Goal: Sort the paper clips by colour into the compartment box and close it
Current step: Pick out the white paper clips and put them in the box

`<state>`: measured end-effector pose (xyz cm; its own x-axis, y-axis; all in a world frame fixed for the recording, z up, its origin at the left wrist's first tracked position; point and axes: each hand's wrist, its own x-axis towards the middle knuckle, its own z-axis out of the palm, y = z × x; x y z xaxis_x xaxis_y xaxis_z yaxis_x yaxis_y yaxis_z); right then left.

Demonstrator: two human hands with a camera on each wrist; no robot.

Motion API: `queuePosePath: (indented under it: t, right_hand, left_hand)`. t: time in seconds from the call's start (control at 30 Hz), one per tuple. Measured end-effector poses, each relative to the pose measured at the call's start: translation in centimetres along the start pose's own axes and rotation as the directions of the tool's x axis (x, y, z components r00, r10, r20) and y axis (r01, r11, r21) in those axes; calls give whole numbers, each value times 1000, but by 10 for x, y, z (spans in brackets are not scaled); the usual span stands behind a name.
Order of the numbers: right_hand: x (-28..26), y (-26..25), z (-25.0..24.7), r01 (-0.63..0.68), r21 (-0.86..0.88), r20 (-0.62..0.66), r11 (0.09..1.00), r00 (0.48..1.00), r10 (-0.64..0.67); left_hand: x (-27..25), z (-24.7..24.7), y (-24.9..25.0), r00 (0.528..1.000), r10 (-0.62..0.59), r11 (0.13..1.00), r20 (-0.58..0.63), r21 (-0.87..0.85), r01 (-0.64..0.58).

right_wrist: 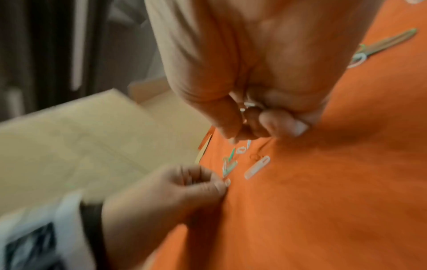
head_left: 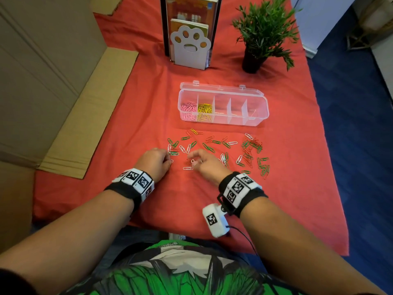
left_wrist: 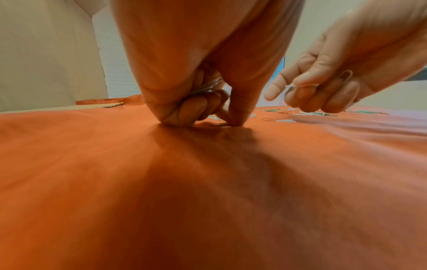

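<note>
Red cloth (head_left: 131, 128) covers the table, w/ flattened cardboard (head_left: 91, 111) lying off its left edge and blue floor to the right. Compartment box (head_left: 223, 122) sits mid-cloth, clear plastic, lid open and tipped back on the far side. Relative to the box: pink clips (head_left: 188, 108) fill its leftmost compartment, yellow clips (head_left: 204, 109) the next one over; the other three compartments look nearly bare, contents too faint to tell. Behind the box stands a white paw-shaped bookend (head_left: 190, 47) w/ books, and a potted plant (head_left: 263, 33) behind its right end.

Loose clips (head_left: 214, 145) lie scattered on the cloth just in front of the box: green, white and red mixed, w/ a denser red/green bunch (head_left: 253, 150) in front of the box's right end.

Both hands work in front of the box, near its left half. Left hand (head_left: 155, 161) is knuckles-up, fingers curled down onto the cloth; left wrist view shows thumb and forefinger tips pressed together on a white clip (left_wrist: 221, 124) at the cloth, w/ more pale clips tucked in the curled palm (left_wrist: 208, 87). Right hand (head_left: 204, 162) hovers just beside it, fingers curled in; white clips held inside the curl (left_wrist: 300, 85), forefinger sticking out a bit. Another white clip (head_left: 188, 168) lies flat btwn the two hands.

Both wrists carry black bands w/ marker tags (head_left: 136, 179), and a small white camera unit (head_left: 215, 220) hangs off the right one.
</note>
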<state>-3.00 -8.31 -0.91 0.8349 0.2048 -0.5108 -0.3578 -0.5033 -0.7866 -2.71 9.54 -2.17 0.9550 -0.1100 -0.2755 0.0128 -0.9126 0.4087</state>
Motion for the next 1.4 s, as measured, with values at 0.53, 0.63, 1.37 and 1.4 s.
queuePosePath:
  t: [0.53,0.63,1.37,1.4]
  right_hand:
    - [8,0,24,232,-658,26,717,958,-286]
    - [5,1,26,255,-811,72,527,937,-343]
    - [28,-26,-7,-200,170,-59,965,975,212]
    - [29,-27,-6,-156,-131,-112,979,984,141]
  left_hand:
    - [0,-4,3,997,-73,969,6,-234,72]
    - [2,-19,15,932,-312,581,184,-739,341]
    - [16,-14,5,988,-121,976,-92,-194,102]
    - [16,-13,4,990,-109,980,-85,-174,93]
